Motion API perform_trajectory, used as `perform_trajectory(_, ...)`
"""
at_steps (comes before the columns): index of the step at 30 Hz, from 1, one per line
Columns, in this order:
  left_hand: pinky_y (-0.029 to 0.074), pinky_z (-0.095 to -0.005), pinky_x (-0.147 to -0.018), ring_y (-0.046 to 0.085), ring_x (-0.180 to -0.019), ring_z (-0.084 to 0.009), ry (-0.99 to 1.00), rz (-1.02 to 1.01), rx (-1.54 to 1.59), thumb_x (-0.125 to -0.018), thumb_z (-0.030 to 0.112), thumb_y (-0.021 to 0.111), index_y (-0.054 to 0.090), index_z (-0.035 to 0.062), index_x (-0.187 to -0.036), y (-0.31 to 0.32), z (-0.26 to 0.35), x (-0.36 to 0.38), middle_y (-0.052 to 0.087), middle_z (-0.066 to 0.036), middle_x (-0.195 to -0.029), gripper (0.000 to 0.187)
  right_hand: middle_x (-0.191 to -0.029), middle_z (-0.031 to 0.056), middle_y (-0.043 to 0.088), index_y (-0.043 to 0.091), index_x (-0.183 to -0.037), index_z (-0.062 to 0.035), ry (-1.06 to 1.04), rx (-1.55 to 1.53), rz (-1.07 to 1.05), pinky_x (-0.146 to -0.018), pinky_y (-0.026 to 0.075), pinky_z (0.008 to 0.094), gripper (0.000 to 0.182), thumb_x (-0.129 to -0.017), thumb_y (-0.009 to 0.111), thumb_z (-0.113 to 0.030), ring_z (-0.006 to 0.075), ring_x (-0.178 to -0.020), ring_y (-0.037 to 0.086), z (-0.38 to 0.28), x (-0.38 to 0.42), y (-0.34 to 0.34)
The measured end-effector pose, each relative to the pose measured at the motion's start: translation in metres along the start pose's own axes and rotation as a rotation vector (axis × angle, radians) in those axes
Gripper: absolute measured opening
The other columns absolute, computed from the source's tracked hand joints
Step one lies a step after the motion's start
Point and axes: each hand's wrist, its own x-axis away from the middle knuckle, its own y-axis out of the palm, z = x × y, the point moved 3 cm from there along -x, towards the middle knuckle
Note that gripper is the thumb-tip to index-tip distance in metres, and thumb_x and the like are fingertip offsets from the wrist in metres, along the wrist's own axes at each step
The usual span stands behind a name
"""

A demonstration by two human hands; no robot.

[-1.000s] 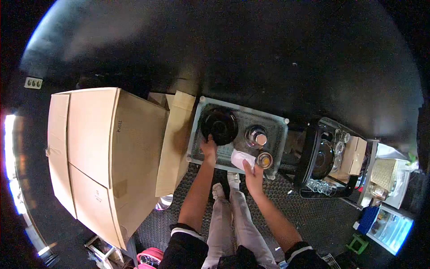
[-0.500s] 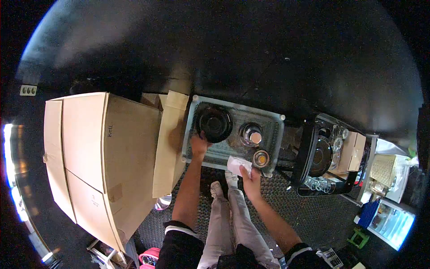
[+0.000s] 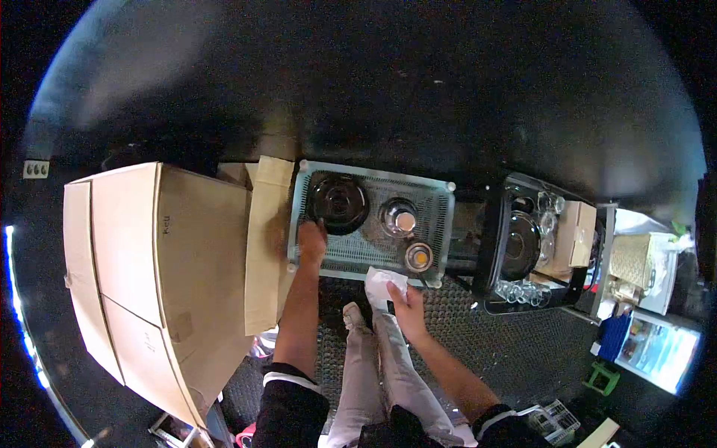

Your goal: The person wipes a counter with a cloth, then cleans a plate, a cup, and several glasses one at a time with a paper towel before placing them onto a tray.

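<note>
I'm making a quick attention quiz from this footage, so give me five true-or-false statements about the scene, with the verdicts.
The right hand holds a piece of white cloth or paper. True.

The dark dish is nearer to the right hand than to the left hand. False: the left hand is right by its near edge, though whether they touch is hard to tell.

The large cardboard box stands to the left of the pale crate. True.

The dark dish is the only thing in the pale crate. False: a vessel with a pale top, among others, is there too.

The dark dish lies toward the left end of the pale crate. True.
</note>
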Motion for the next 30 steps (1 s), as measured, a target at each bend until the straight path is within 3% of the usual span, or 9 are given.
perform_trajectory(3,0.044,-0.0471,-0.055,0.056,-0.059,-0.0393,0.149,-0.120,-0.162,-0.082,0.026,0.051,0.055,-0.0006,-0.059,0.017,-0.025,0.008,0.055,-0.021,-0.058,0.035,-0.087,0.0055,0.064,0.060,-0.095,0.0035,-0.001,0.009,0.037,-0.073,0.043,0.0251,0.024,-0.086,0.054,-0.018,0.0096,-0.079,0.057,0.004,0.007,-0.006)
perform_trajectory(4,0.045,-0.0466,-0.058,0.057,-0.064,-0.0390,-0.017,-0.338,-0.158,-0.080,0.028,0.053,0.056,-0.0009,-0.067,0.025,-0.036,0.006,0.057,-0.021,-0.065,0.032,-0.087,0.0055,0.064,0.060,-0.095,0.0035,-0.010,0.005,0.050,-0.073,0.043,0.0251,0.024,-0.086,0.054,-0.018,0.0096,-0.079,0.057,0.002,0.010,-0.008)
perform_trajectory(7,0.045,-0.0466,-0.059,0.057,-0.065,-0.0382,-0.053,-0.316,-0.170,-0.080,0.031,0.053,0.055,-0.0015,-0.073,0.001,-0.017,0.005,0.058,-0.021,-0.067,0.034,-0.083,0.0048,0.064,0.059,-0.093,0.0041,-0.091,0.020,0.060,-0.069,0.043,0.0248,0.025,-0.086,0.053,-0.019,0.0087,-0.075,0.056,-0.010,0.023,-0.016)
perform_trajectory(9,0.045,-0.0456,-0.058,0.058,-0.065,-0.0365,-0.163,-0.357,-0.260,-0.080,0.030,0.053,0.055,-0.0002,-0.077,-0.041,0.029,0.004,0.059,-0.019,-0.068,0.031,-0.084,0.0041,0.064,0.059,-0.093,0.0040,-0.063,-0.043,0.089,-0.070,0.043,0.0240,0.025,-0.087,0.053,-0.019,0.0082,-0.076,0.055,-0.018,0.037,-0.024)
perform_trajectory(15,0.043,-0.0333,-0.053,0.058,-0.061,-0.0243,-0.134,-0.278,0.519,-0.080,0.005,0.052,0.054,-0.0008,-0.081,-0.161,0.205,0.041,0.057,-0.015,-0.071,0.006,-0.088,0.0035,0.063,0.060,-0.095,0.0036,-0.088,-0.209,0.200,-0.072,0.042,0.0230,0.026,-0.086,0.054,-0.020,0.0081,-0.080,0.055,-0.054,0.094,-0.077)
perform_trajectory(17,0.044,-0.0311,-0.054,0.056,-0.059,-0.0193,0.128,-0.216,0.637,-0.079,0.003,0.055,0.054,-0.0007,-0.082,-0.165,0.260,0.050,0.056,-0.012,-0.071,0.004,-0.090,0.0036,0.062,0.060,-0.097,0.0038,-0.056,-0.254,0.264,-0.073,0.042,0.0227,0.026,-0.086,0.055,-0.019,0.0078,-0.081,0.054,-0.074,0.111,-0.104)
perform_trajectory(22,0.045,-0.0307,-0.055,0.056,-0.058,-0.0203,0.316,-0.302,0.804,-0.076,0.006,0.061,0.054,0.0003,-0.080,-0.161,0.400,0.034,0.055,-0.011,-0.067,0.010,-0.089,0.0028,0.062,0.062,-0.096,0.0017,-0.211,-0.358,0.363,-0.075,0.042,0.0241,0.022,-0.086,0.055,-0.016,0.0080,-0.081,0.054,-0.116,0.123,-0.176)
perform_trajectory(26,0.046,-0.0337,-0.069,0.057,-0.081,-0.0252,0.440,-0.444,0.632,-0.072,0.019,0.068,0.052,-0.0009,-0.097,-0.095,0.456,0.024,0.056,-0.014,-0.088,0.036,-0.091,0.0027,0.063,0.062,-0.095,0.0002,-0.242,-0.456,0.395,-0.075,0.042,0.0241,0.020,-0.086,0.055,-0.016,0.0084,-0.081,0.055,-0.127,0.118,-0.233)
perform_trajectory(30,0.032,-0.0389,-0.098,0.031,-0.120,-0.0364,0.313,-0.521,-0.013,-0.058,0.044,0.074,0.018,-0.0076,-0.129,-0.007,0.467,0.031,0.028,-0.025,-0.129,0.104,-0.092,0.0029,0.062,0.062,-0.096,0.0008,-0.233,-0.413,0.393,-0.075,0.042,0.0237,0.021,-0.086,0.055,-0.017,0.0085,-0.082,0.055,-0.128,0.124,-0.285)
